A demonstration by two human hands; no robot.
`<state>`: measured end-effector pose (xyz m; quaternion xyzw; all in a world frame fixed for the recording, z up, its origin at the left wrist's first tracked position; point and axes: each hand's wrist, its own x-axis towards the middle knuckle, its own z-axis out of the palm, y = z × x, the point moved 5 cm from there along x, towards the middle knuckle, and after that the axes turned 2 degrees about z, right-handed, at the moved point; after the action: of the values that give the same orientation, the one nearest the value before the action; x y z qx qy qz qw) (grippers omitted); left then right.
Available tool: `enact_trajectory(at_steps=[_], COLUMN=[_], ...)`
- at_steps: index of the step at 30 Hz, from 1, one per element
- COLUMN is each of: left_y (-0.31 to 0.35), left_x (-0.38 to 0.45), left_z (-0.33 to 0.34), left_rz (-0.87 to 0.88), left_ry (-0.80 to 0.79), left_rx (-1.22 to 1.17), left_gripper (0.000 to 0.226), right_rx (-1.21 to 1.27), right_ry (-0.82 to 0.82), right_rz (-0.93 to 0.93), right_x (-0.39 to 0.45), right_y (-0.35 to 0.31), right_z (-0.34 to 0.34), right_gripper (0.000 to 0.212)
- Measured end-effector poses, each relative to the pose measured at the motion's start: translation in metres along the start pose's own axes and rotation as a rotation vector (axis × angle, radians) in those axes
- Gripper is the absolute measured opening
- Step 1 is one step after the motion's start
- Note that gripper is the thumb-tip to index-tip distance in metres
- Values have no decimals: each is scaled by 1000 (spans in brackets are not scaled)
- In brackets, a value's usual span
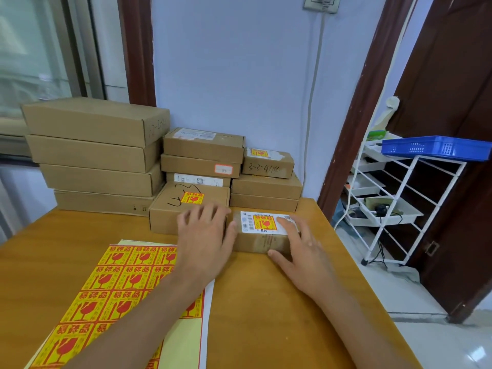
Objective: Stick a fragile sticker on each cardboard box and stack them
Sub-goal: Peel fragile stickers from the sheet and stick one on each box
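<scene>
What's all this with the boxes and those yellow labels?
A person is labelling parcels as fragile. Both hands, left hand and right hand, are on a small cardboard box on the wooden table; it already carries a fragile sticker. A sticker sheet lies at the left. Other boxes are stacked against the wall.

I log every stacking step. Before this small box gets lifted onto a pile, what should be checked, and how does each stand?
1. Yellow-and-red fragile sticker on the small brown cardboard box: ok.
2. Right hand on the box, thumb at its front edge: ok.
3. Left hand at its left side: ok.
4. Sticker pressed flat: cannot tell.
5. Neighbouring marker-scribbled cardboard box already stickered: ok.
</scene>
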<state>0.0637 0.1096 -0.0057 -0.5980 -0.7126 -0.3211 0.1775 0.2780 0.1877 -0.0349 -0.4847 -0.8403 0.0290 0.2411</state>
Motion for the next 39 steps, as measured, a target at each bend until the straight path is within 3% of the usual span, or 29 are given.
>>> enact_trajectory(at_steps=[5, 12, 29, 34, 39], left_y=[2, -2, 3, 3, 2], left_x=[1, 2, 7, 7, 8], left_z=[1, 3, 11, 12, 10], left_rz=[-10, -23, 33, 45, 59], left_ry=[-61, -70, -59, -80, -94], left_rx=[37, 31, 200, 235, 233], left_gripper=[46, 41, 43, 44, 42], right_rx=[-7, 21, -28, 124, 16], right_ry=[-43, 38, 90, 54, 227], right_rz=[34, 96, 110, 190, 131], right_x=[29, 76, 81, 81, 79], right_y=[-1, -9, -7, -3, -10], right_z=[12, 38, 35, 32, 24], right_gripper=[82, 89, 114, 95, 77])
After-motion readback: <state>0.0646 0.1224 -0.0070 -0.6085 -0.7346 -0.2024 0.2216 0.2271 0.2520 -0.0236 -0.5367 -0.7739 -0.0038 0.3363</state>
